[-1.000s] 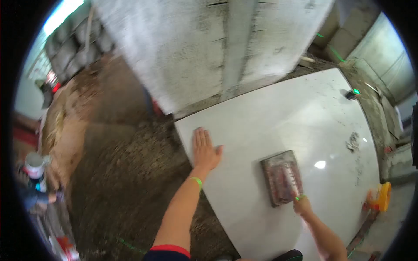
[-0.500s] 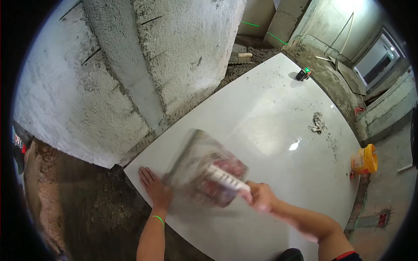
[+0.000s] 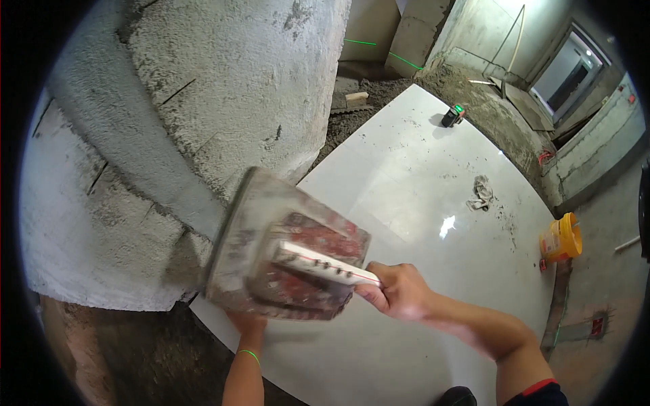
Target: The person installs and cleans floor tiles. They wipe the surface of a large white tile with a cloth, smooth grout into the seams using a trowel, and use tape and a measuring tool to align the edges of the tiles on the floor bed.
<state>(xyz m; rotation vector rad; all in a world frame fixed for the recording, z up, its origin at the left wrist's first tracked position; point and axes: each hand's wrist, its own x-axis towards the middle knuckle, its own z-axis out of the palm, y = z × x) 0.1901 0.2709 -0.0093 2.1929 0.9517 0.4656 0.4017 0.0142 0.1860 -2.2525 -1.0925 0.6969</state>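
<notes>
Paddle [image 3: 315, 233] above the white slab [image 3: 406, 365], in your right hand [image 3: 401, 292].
Broad, grey and smeared, it shows red mottling around its pale, dark-flecked handle [image 3: 328, 266], which your right fingers wrap; it covers your left hand [image 3: 246, 321], whose openness I cannot tell.

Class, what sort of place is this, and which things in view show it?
Probably a room under construction: a rough, unpainted wall, a glossy white slab beside bare, gritty ground, and what looks like a laser level.
</notes>
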